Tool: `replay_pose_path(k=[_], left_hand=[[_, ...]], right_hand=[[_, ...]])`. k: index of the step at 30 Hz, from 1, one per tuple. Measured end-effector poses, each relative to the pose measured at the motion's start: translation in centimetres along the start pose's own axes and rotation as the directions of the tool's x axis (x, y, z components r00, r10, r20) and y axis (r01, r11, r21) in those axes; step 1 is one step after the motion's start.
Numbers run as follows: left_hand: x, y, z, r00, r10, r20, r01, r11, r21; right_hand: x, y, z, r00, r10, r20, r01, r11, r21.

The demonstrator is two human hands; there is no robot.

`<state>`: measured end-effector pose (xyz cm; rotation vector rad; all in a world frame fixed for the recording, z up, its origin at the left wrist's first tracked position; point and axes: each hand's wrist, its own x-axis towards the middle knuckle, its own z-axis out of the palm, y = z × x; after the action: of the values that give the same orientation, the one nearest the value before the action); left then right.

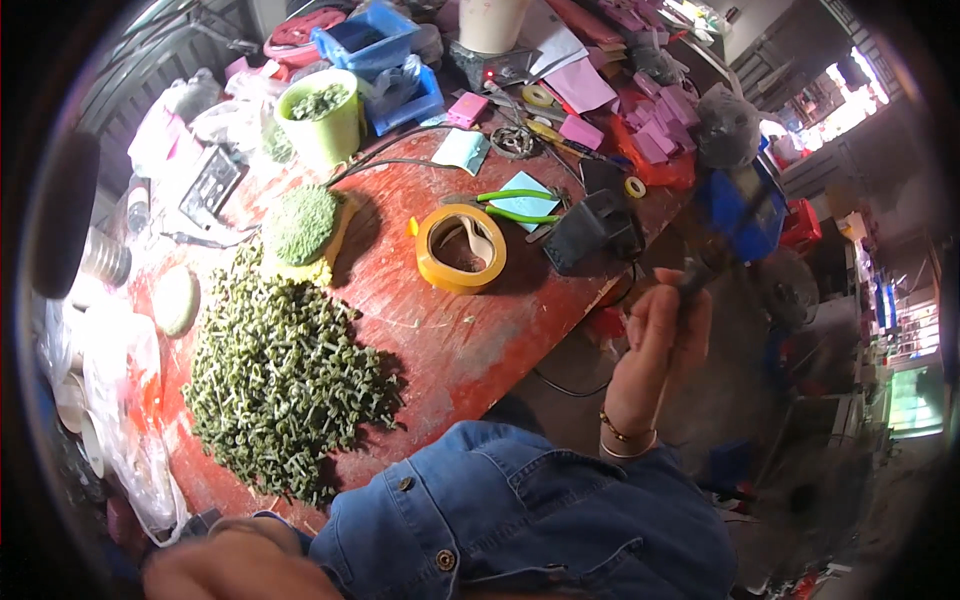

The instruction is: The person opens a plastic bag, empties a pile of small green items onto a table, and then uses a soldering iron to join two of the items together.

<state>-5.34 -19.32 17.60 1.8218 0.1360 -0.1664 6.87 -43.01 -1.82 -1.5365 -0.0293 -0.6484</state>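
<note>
My right hand (pixel 650 345) is raised at the right, off the table's edge, its fingers pinched together. A small dark blurred thing (pixel 692 280) shows at the fingertips; its kind I cannot make out. Low at the left, my left hand (pixel 225 570) is smeared by motion close to my body, its fingers not clear. Beyond it, a big heap of small green-and-white curled pieces (pixel 290 385) lies on the red table (pixel 480 350). At the heap's far end sits a green textured pad (pixel 303 225) on something yellow.
A roll of yellow tape (pixel 430 262), green-handled pliers (pixel 520 205) and a black box-shaped device (pixel 590 235) lie mid-table. Behind stand a light green bucket (pixel 325 135) and blue bins (pixel 365 45). Pink packets (pixel 655 130) crowd the back right; plastic bags (pixel 115 380) line the left.
</note>
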Motion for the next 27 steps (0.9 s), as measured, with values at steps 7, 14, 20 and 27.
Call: replay_pose_path(k=[7, 14, 20, 27], left_hand=[[19.8, -8.0, 2.7, 0.925, 0.348, 0.154, -0.338, 0.937, -0.085], [39.7, -18.7, 13.7, 0.815, 0.5, 0.292, -0.573, 0.772, 0.277], [43.8, -20.7, 16.5, 0.751, 0.497, 0.434, -0.656, 0.634, 0.409], [42.2, -20.3, 17.2, 0.847, 0.476, 0.239, -0.532, 0.75, 0.392]], right_hand=[[0.9, 2.4, -4.1, 0.983, 0.084, -0.163, -0.076, 0.996, 0.052], [-0.1, 3.2, -6.1, 0.975, 0.163, -0.152, -0.166, 0.986, -0.006], [0.3, 4.3, -7.5, 0.973, 0.166, -0.161, -0.178, 0.982, -0.065], [0.5, 4.4, -7.0, 0.967, 0.222, -0.125, -0.233, 0.97, -0.074]])
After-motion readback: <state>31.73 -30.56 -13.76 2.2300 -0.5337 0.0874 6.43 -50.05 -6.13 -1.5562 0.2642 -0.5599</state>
